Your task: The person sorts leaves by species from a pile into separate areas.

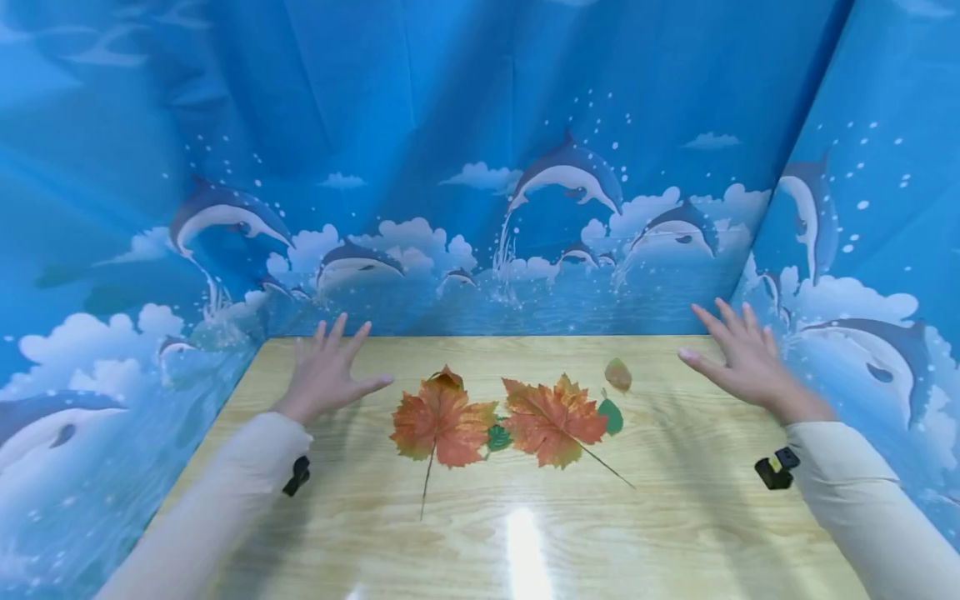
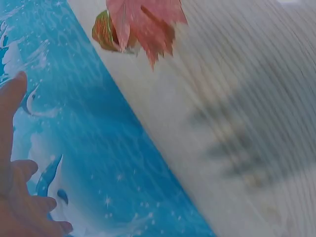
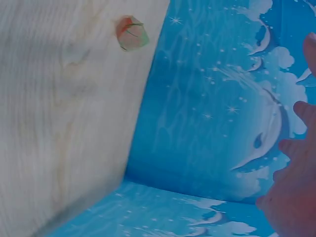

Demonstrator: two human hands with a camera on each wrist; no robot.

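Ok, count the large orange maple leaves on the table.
2: the left maple leaf, nearer the left hand, and the right maple leaf beside it. Others may be hidden underneath.

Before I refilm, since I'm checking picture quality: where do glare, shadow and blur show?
Head view: a white glare streak on the wood-grain table, nearer the camera than the orange maple leaves, with soft shadows inward of both sleeves; left wrist view: a blurry, finger-like shadow across the table; right wrist view: the small red-green leaf looks smeared.
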